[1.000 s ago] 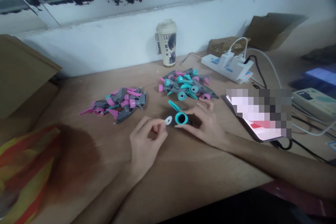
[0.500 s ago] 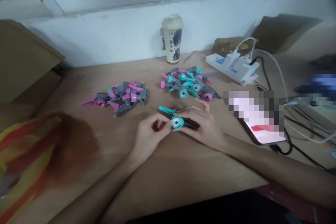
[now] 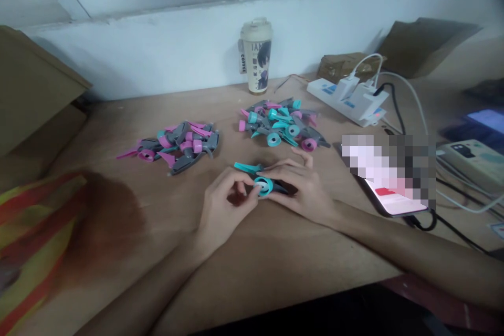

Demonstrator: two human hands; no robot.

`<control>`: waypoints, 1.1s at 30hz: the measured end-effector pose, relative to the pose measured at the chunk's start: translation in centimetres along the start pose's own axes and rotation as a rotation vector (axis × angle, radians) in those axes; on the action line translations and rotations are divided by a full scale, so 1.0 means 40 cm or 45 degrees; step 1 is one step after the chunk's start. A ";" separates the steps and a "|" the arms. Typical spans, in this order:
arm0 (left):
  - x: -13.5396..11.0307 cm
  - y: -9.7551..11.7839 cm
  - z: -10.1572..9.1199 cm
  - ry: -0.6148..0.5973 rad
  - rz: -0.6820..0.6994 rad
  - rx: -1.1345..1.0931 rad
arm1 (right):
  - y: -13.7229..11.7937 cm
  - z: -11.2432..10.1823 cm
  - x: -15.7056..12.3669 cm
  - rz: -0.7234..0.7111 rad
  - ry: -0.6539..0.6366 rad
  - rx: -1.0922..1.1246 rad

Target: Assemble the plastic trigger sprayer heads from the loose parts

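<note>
My right hand (image 3: 301, 186) is wrapped round a grey and teal trigger spray head (image 3: 247, 168), its round teal collar facing me. Inside that collar sits a small white disc (image 3: 261, 187), probably a gasket, tilted against the collar's left side. The thumb and forefinger of my left hand (image 3: 226, 199) pinch the disc's edge. Behind my hands lie two heaps of similar spray heads: a mostly pink and grey heap (image 3: 188, 146) to the left, and a mixed teal, pink and grey heap (image 3: 281, 125) to the right.
A coffee tumbler (image 3: 258, 58) stands by the wall. To the right are a white power strip (image 3: 346, 98) with plugs and cables, and a phone (image 3: 394, 197) with a lit screen. A red and yellow bag (image 3: 43, 236) lies at left, below a cardboard box (image 3: 35, 89).
The white disc, which lay flat across the collar, now tilts at its left side and more of the collar's inside shows. Both hands stay at the same spray head. The view has shifted slightly.
</note>
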State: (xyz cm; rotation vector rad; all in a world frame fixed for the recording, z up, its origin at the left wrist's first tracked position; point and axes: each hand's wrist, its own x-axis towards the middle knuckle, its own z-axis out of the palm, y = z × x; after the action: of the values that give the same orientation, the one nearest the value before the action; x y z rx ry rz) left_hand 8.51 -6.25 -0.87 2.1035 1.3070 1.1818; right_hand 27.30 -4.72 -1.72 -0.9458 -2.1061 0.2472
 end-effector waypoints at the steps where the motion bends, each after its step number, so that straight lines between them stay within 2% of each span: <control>1: 0.000 0.002 -0.001 -0.003 0.033 0.009 | -0.001 0.000 0.000 0.004 0.003 0.006; 5: 0.004 0.013 -0.007 -0.020 0.095 0.038 | -0.003 0.000 0.001 0.010 0.010 0.020; 19: 0.010 0.020 -0.003 -0.077 0.008 0.108 | 0.002 0.002 -0.003 -0.041 0.018 -0.027; 23: 0.003 0.023 0.003 -0.028 -0.049 0.148 | 0.001 0.004 -0.005 -0.086 0.044 -0.025; 28: -0.013 0.028 0.014 0.017 -0.158 0.045 | -0.003 0.005 -0.008 -0.132 0.060 -0.076; 33: -0.016 0.021 0.014 -0.010 -0.096 -0.066 | -0.008 0.006 -0.008 -0.169 0.109 -0.112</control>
State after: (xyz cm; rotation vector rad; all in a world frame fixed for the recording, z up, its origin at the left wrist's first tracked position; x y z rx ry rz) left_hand 9.27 -7.15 -0.88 2.0027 1.3260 1.1622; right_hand 27.07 -5.15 -1.91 -0.8477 -2.1042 0.0463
